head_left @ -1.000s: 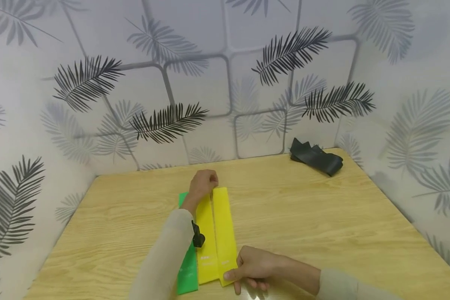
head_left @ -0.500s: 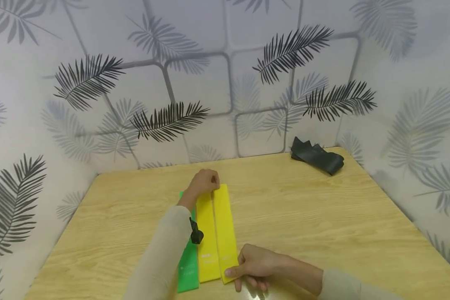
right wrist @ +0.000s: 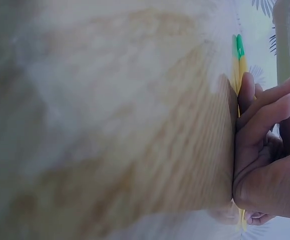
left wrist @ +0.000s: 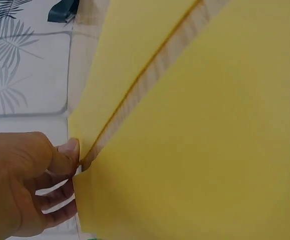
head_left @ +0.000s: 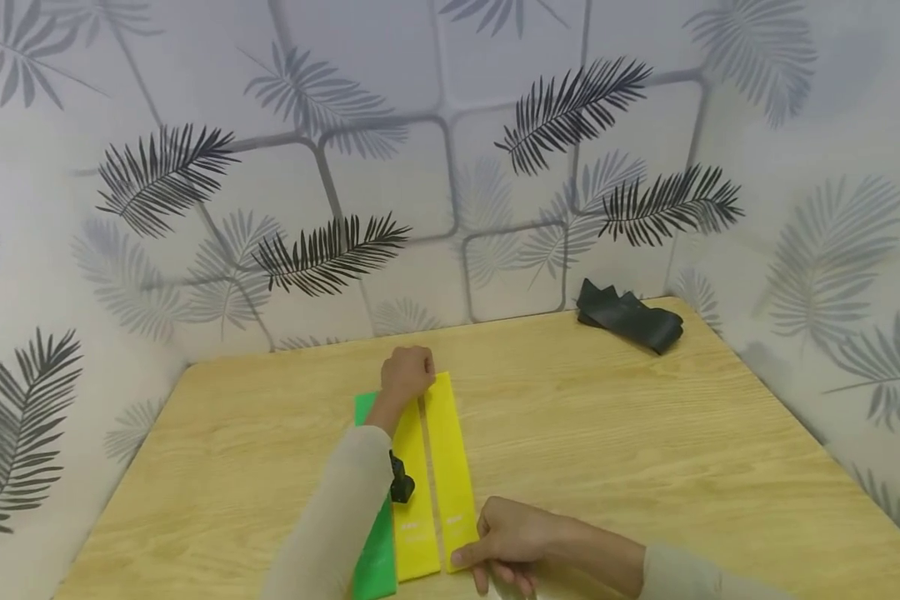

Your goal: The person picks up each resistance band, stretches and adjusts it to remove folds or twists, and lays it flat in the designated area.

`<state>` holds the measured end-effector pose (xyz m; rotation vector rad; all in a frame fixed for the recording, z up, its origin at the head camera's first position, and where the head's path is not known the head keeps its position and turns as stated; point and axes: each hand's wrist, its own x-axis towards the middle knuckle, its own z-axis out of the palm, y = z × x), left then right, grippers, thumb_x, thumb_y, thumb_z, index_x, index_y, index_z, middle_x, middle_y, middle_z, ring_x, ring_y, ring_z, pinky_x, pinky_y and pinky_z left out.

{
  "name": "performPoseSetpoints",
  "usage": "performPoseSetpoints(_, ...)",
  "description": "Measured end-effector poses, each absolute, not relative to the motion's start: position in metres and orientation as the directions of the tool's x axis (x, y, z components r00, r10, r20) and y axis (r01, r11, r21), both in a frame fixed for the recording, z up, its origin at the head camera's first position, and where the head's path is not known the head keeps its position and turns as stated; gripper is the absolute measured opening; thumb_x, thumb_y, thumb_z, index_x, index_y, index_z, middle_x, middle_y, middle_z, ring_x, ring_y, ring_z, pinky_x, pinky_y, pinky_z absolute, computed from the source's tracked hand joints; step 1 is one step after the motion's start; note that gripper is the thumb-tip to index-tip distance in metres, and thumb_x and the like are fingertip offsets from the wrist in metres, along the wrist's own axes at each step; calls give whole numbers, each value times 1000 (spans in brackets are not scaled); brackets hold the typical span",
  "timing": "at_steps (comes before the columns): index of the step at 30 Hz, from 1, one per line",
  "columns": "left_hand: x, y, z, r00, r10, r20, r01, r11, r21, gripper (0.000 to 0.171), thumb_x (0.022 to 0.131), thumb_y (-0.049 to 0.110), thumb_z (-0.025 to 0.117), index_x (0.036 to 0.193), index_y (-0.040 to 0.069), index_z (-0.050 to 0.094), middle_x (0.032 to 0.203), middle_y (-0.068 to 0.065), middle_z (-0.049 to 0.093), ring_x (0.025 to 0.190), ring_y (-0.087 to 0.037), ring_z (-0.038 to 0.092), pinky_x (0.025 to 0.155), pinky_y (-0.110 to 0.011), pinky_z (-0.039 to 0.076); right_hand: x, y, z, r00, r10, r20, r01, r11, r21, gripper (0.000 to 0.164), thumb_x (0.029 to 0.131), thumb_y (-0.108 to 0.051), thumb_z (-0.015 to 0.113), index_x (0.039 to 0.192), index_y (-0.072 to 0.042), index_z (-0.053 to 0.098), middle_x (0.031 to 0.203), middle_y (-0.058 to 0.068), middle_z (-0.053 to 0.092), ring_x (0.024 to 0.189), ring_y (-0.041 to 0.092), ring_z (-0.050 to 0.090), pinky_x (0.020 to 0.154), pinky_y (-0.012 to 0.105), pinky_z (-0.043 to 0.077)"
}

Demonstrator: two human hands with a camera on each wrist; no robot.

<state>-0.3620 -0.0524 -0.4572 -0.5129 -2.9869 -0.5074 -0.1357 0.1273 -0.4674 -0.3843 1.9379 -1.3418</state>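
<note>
Two flat yellow resistance bands lie side by side on the wooden table. My left hand [head_left: 408, 372] is at the far end of the right yellow band [head_left: 452, 475]. In the left wrist view its thumb and fingers pinch the end corner of that band [left wrist: 129, 45], while the left yellow band [left wrist: 200, 130] lies close beside it. My right hand [head_left: 516, 533] holds the near end of the same band, thumb on top and fingers below the edge. A narrow strip of table shows between the yellow bands. Left of them, partly under my left forearm, lies a green band [head_left: 376, 558].
A crumpled black band [head_left: 630, 320] lies at the table's back right corner. The wooden table [head_left: 607, 417] meets leaf-patterned walls [head_left: 495, 275] at the back and sides. A small black camera [head_left: 401, 482] sits on my left wrist.
The right yellow band's near end has shifted slightly right and away from me, widening the gap to the left yellow band. Both hands stay at its ends; the left hand has turned slightly.
</note>
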Motion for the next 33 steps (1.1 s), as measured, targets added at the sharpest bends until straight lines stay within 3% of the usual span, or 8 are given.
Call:
performPoseSetpoints(7,-360,-45,-456,-964,263,31,259,910,325,24,99,8,68,77,13,58,77,-3,59,75,-23,56,82,-51,51,-135,129,-468,-680,-607,-412,129,454,-881,49,97,-34,74,61,-2,73,39,-3,46,28,5,43,30,18,32)
performPoseSetpoints(15,-360,-40,-453,-959,283,-22,265,921,285,16,99,8,69,85,11,62,87,-6,65,90,-32,63,103,-69,42,-128,133,-461,-761,-475,-442,52,634,-771,60,92,-44,79,49,-7,59,36,-5,37,26,6,39,30,18,29)
performPoseSetpoints(20,-358,-43,-450,-959,282,-13,268,924,271,15,99,9,71,88,11,61,96,-8,62,96,-34,61,104,-68,41,-124,136,-456,-774,-477,-417,0,659,-752,57,88,-42,83,49,-8,58,36,-6,38,26,6,42,31,16,31)
performPoseSetpoints(25,-358,-49,-452,-954,300,9,287,904,316,14,99,9,71,90,10,60,96,-8,58,94,-32,57,100,-63,42,-129,148,-456,-734,-601,-315,-70,528,-846,53,91,-29,82,51,-1,62,37,-7,40,29,2,41,34,13,36)
performPoseSetpoints(28,-357,-51,-454,-947,321,22,310,895,320,13,100,11,70,93,10,60,93,-7,58,92,-30,57,94,-57,43,-140,160,-457,-781,-589,-208,-173,523,-835,54,93,-27,80,49,-7,56,39,-11,41,31,-1,38,36,12,34)
performPoseSetpoints(33,-356,-53,-460,-937,347,35,342,896,285,16,103,14,66,93,11,55,90,-6,54,92,-29,54,85,-48,41,-176,196,-454,-911,-406,-76,-223,639,-737,49,94,-29,78,54,-17,52,44,-11,44,35,1,38,40,17,33)
